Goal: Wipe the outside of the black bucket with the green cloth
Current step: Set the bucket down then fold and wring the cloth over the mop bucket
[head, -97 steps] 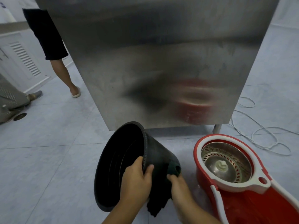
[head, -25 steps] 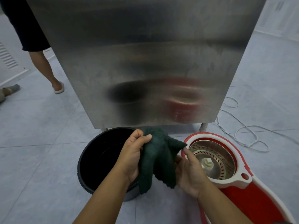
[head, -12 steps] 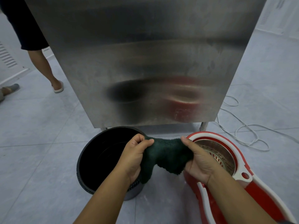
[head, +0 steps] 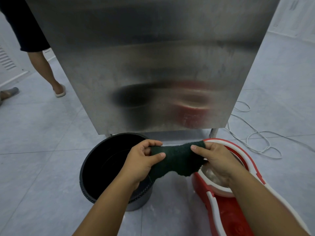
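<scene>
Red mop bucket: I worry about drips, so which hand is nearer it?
Right. The right hand is above the red mop bucket; the left hand is above the black bucket.

The pale tiled floor point(head: 42, 137) carries a black bucket point(head: 95, 167) standing upright beside a red mop bucket point(head: 226, 217). A steel cabinet point(head: 153, 65) stands behind them, and a white cable point(head: 260, 142) lies looped at its right.

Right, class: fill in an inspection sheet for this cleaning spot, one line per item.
Surface: grey tiled floor, bare around the buckets.
Job's things: black bucket upright on the floor; green cloth stretched between both hands above it.
Clutter: red mop bucket beside the black one.
Grips: left hand and right hand each pinch one end of the cloth.
Cables: white cable looped on the floor.
Surroundings: steel cabinet; bystander's leg.
</scene>
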